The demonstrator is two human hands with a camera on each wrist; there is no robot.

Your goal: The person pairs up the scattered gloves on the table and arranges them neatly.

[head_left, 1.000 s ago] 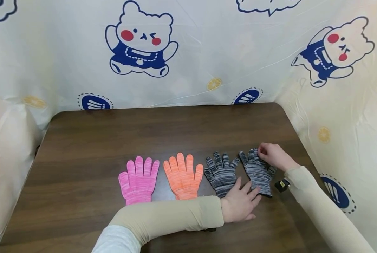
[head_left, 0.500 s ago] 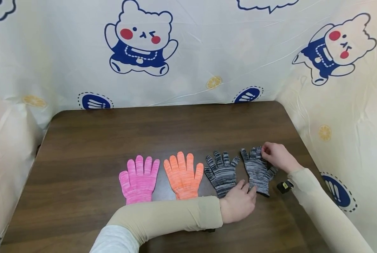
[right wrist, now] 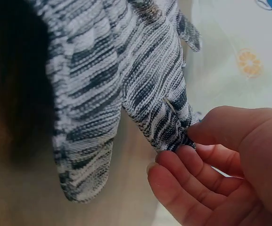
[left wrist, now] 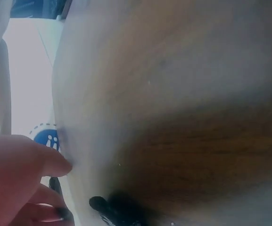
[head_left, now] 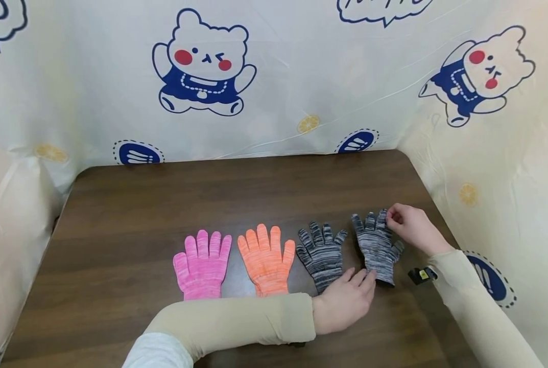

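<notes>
At my far left, the pale sheet (head_left: 14, 225) drops beside the brown table (head_left: 113, 220). Then comes the pink glove (head_left: 203, 263), flat on the wood, fingers pointing away from me, thumb to the left. Beside it, apart, lies the orange glove (head_left: 266, 258), thumb to the right. My left sleeve (head_left: 237, 321) crosses in front of both and hides their cuffs. Next is the first grey glove (head_left: 320, 255), striped, its thumb to the right and its cuff end against my left hand (head_left: 344, 303). That hand is loosely extended, fingers close together, their tips touching the cuff of the second grey glove (head_left: 376, 253). This glove lies rightmost of the four. My right hand (head_left: 415, 226) pinches one of its fingertips between thumb and fingers, while a neighbouring glove finger stands free. Under my right wrist sits a small black device (head_left: 421, 276), and my right sleeve (head_left: 480, 306) runs down to the right.
</notes>
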